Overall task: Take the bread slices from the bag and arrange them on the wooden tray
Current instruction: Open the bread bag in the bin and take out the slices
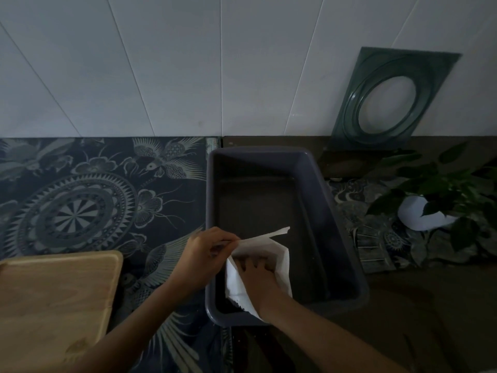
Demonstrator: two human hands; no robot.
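Bag [279,267], white paper, stands in the grey tub [336,219], mouth open. Your left grip [207,251] pinches its upper edge; your right grip [258,275] is inside, closure unseen. Wooden tray [56,297] lies bare, left of both grips.

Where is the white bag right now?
The white paper bag sits in the near end of the dark plastic tub, right of the wooden tray. The left hand holds its rim open while the right hand reaches inside.
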